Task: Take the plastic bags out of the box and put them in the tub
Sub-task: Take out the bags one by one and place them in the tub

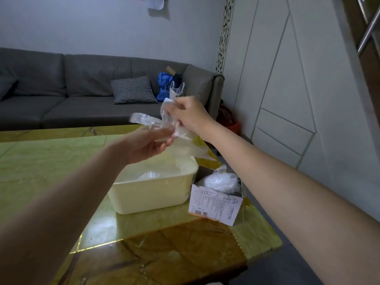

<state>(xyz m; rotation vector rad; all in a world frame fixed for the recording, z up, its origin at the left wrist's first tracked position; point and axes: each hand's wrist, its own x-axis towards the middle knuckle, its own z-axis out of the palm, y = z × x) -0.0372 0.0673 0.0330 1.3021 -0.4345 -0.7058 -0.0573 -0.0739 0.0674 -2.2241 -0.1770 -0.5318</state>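
This is a living room in a home. A long grey sofa (82, 93) stands against the wall with a checked cushion (133, 89) and a blue bag (167, 85) on it. In front is a glossy green and gold table (51, 161). White panelled cupboards (287, 95) line the side wall.

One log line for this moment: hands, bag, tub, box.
right hand: pinches clear plastic bag above tub | left hand: open under bag | tub: holds bags | box: bags remain
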